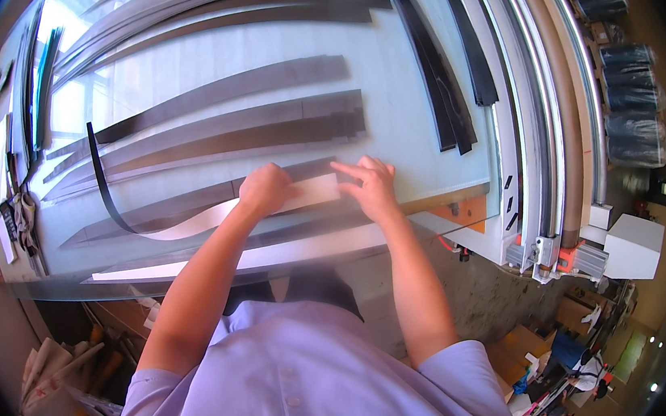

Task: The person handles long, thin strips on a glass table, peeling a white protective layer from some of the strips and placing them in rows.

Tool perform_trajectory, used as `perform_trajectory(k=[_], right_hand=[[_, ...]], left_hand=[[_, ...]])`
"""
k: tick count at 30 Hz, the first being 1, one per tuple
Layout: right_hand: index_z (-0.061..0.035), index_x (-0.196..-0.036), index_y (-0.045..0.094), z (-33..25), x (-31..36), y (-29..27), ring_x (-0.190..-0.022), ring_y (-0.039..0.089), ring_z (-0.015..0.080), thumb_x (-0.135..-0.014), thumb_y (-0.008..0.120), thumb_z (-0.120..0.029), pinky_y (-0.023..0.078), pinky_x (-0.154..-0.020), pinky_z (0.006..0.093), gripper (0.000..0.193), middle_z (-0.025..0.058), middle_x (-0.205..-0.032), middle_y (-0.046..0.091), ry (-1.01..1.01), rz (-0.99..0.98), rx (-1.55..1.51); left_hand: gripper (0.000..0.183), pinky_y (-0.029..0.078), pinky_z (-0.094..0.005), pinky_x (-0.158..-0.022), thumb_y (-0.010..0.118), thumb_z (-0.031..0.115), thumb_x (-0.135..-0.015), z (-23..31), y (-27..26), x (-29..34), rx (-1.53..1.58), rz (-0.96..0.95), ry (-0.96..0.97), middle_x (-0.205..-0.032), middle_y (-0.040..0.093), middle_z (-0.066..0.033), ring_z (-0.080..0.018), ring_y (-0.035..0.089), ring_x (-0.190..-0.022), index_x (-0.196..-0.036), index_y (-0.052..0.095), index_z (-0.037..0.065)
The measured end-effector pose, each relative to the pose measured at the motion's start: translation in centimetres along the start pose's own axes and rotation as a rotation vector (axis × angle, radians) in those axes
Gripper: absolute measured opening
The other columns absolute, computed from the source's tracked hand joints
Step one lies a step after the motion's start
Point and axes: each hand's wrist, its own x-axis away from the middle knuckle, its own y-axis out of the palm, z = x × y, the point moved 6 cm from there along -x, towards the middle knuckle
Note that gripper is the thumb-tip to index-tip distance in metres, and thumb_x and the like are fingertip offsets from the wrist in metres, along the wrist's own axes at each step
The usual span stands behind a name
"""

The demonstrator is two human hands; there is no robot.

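Note:
A long flexible strip (189, 228) lies across the glass-topped table, pale side up near my hands, its dark far-left end curled upward. My left hand (267, 189) is closed on this strip, short of its right end. At that right end is my right hand (371, 188), thumb and forefinger stretched apart; whether the thumb touches the strip is hard to tell. Just beyond my hands lie several flat dark grey strips (277, 122). Closer to my body, a second pale-faced strip (296, 247) rests along the table's front edge.
More dark strips (232, 11) are spread over the far part of the glass table (418, 95). Black strips (436, 73) lie at the right, beside a machine with long metal rollers (557, 118). Rolled sheets (56, 370) stand at lower left. Other people (587, 373) are far off at lower right.

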Motion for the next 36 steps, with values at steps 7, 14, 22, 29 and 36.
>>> perform_trajectory(k=[7,14,22,29,36], right_hand=[[-0.0304,-0.117,0.076,0.5,0.1,0.4,-0.083,0.051,0.0185,-0.068,0.085,-0.028,0.033,-0.082,0.0369,0.049,-0.0007,-0.079,0.049,-0.016,0.054,0.006],[-0.0308,-0.117,0.075,0.4,0.3,0.3,-0.085,0.052,0.0185,-0.068,0.085,-0.028,0.034,-0.083,0.0372,0.050,-0.0006,-0.080,0.050,-0.020,0.064,0.008],[-0.0306,-0.118,0.075,0.5,0.4,0.4,-0.086,0.052,0.0189,-0.067,0.085,-0.026,0.035,-0.083,0.0380,0.052,-0.0006,-0.082,0.051,-0.015,0.071,0.027],[-0.0274,-0.118,0.075,-0.5,0.5,0.3,-0.084,0.051,0.0199,-0.068,0.083,-0.019,0.033,-0.082,0.0354,0.051,0.0006,-0.080,0.048,-0.077,0.138,0.065],[-0.0267,-0.117,0.075,-0.2,0.8,0.7,-0.084,0.051,0.0193,-0.068,0.084,-0.020,0.033,-0.082,0.0357,0.051,0.0006,-0.079,0.045,-0.071,0.150,0.054]], left_hand=[[0.027,0.054,-0.0437,-0.072,0.080,0.036,-0.075,0.3,0.1,-0.2,-0.037,-0.043,-0.054,-0.081,0.073,-0.0136,-0.0348,0.069,-0.082,-0.081,0.077,0.010],[0.030,0.053,-0.0426,-0.070,0.081,0.036,-0.074,0.2,0.6,-0.4,-0.061,0.008,-0.022,-0.078,0.072,-0.0141,-0.0327,0.068,-0.076,-0.082,0.077,0.008],[0.030,0.052,-0.0420,-0.067,0.081,0.037,-0.076,0.6,0.5,-0.3,-0.079,0.026,-0.002,-0.072,0.070,-0.0149,-0.0328,0.068,-0.071,-0.079,0.077,0.007],[0.029,0.054,-0.0447,-0.072,0.077,0.037,-0.078,0.7,-0.5,1.7,-0.170,0.077,0.009,-0.081,0.071,-0.0165,-0.0371,0.069,-0.080,-0.083,0.076,0.009],[0.021,0.053,-0.0433,-0.072,0.075,0.029,-0.080,-12.8,-6.2,7.7,-0.191,0.033,-0.136,-0.070,0.070,-0.0119,-0.0334,0.070,-0.077,-0.083,0.075,0.009]])
